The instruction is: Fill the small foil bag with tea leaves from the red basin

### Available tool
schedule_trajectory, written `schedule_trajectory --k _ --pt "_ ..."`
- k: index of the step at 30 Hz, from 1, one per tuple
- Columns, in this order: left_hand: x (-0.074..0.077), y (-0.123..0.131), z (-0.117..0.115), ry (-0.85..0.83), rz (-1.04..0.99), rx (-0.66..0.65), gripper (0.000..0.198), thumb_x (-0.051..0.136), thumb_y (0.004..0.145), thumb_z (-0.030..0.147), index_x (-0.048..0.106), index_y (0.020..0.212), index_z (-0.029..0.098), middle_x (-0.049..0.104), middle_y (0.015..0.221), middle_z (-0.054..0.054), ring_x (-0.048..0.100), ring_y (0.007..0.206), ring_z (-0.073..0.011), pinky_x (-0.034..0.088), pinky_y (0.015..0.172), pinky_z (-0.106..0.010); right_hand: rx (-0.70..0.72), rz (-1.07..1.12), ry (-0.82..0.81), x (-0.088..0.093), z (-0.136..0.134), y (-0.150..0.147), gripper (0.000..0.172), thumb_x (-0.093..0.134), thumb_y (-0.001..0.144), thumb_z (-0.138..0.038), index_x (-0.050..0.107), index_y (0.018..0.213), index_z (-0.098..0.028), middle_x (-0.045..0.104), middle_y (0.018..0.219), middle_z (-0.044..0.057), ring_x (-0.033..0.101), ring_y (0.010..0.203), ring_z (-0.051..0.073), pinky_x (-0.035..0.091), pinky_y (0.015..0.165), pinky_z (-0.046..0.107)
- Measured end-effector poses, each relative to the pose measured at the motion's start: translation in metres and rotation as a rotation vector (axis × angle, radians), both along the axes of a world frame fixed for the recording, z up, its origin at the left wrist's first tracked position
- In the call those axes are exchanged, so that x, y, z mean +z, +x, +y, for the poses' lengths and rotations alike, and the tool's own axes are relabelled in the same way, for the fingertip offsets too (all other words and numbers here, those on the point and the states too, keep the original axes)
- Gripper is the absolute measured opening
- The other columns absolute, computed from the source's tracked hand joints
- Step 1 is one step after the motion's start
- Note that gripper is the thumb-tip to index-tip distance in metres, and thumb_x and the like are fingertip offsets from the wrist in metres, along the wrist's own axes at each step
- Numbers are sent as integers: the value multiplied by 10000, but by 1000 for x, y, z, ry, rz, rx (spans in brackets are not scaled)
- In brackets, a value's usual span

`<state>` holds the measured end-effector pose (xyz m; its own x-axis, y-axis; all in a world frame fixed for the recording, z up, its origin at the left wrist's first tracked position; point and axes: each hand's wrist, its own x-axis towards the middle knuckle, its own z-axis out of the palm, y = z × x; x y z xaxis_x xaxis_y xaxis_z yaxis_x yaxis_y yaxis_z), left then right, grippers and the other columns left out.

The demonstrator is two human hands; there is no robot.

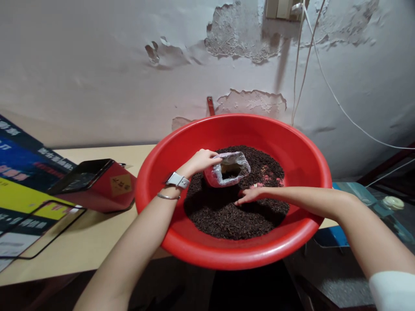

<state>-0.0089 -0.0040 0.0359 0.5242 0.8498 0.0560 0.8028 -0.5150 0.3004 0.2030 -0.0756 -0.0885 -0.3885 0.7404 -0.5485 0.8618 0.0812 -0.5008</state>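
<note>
The left hand [201,160] pinched open a small plastic bag [228,169] lying on dark loose tea [227,216] in a red basin [301,155]. The right hand [251,195], flat and empty, was apparently scooping; next, tea must enter the bag's mouth.

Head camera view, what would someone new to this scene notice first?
The big red plastic basin fills the middle, holding a heap of dark loose tea leaves. Over the heap, the left hand holds a small pink-tinted plastic bag open by its rim, while the right hand rests flat on the leaves just below it. At left on the table lies a red tin.
</note>
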Motion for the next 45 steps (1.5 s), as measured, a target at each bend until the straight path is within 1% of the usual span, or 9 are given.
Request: schedule_trajectory --k 4,8,18,22,25,32,38,42,45 --pt "-1 0 1 4 -7 -5 466 423 750 489 723 820 140 667 661 -45 538 631 -162 341 579 -232 15 100 -186 4 -3 1 984 695 698 -589 324 1474 -110 387 1484 147 423 1313 275 422 1001 321" --pt "-3 -1 3 -2 -10 7 468 426 746 494 725 821 140 658 655 -41 529 625 -160 336 576 -233 12 89 -320 7 -2 5 1151 763 516 -660 309 1479 -223 345 1503 125 440 1283 318 479 895 373" --pt "0 0 1 -8 -13 12 490 428 752 491 737 862 126 654 659 -43 539 634 -163 340 579 -233 28 31 -298 6 -6 4 1096 797 456 -657 458 1393 -202 457 1427 131 427 1304 348 395 1025 439" --pt "-1 0 1 -10 -17 14 487 436 759 488 742 871 127 678 674 -45 543 628 -160 347 581 -229 10 126 -239 1 -11 -3 1235 747 526 -675 267 1494 -75 325 1512 183 333 1380 314 307 1117 375" --pt "-2 -1 3 -15 -22 3 488 440 764 484 748 914 136 708 731 -52 562 662 -168 359 598 -227 2 211 -231 0 -13 -6 1264 733 547 -660 185 1510 -52 233 1554 179 271 1413 274 276 1131 310" --pt "-3 -1 4 -7 -11 17 500 432 763 486 745 917 126 707 739 -56 576 676 -172 365 608 -230 51 178 -363 -2 -11 -2 1067 776 466 -658 429 1359 -189 494 1374 109 483 1233 296 450 937 360" --pt "-1 -1 1 -16 -28 10 483 432 755 490 738 876 136 705 737 -53 582 685 -177 374 609 -231 41 168 -284 -5 -13 -5 946 748 577 -619 488 1363 -160 435 1453 102 416 1319 279 365 1047 329" --pt "-1 -2 1 -19 -43 8 483 440 756 486 743 898 138 711 745 -54 582 694 -182 378 613 -233 101 146 -138 5 -11 -12 634 731 684 -463 620 1213 -131 626 1217 75 568 1115 230 450 886 264" --pt "-1 -2 2 -24 -50 10 481 450 754 486 746 907 138 715 759 -54 582 703 -184 378 617 -234 206 119 -113 15 -9 -18 470 671 770 -417 660 1133 -118 678 935 33 602 810 159 453 666 230"
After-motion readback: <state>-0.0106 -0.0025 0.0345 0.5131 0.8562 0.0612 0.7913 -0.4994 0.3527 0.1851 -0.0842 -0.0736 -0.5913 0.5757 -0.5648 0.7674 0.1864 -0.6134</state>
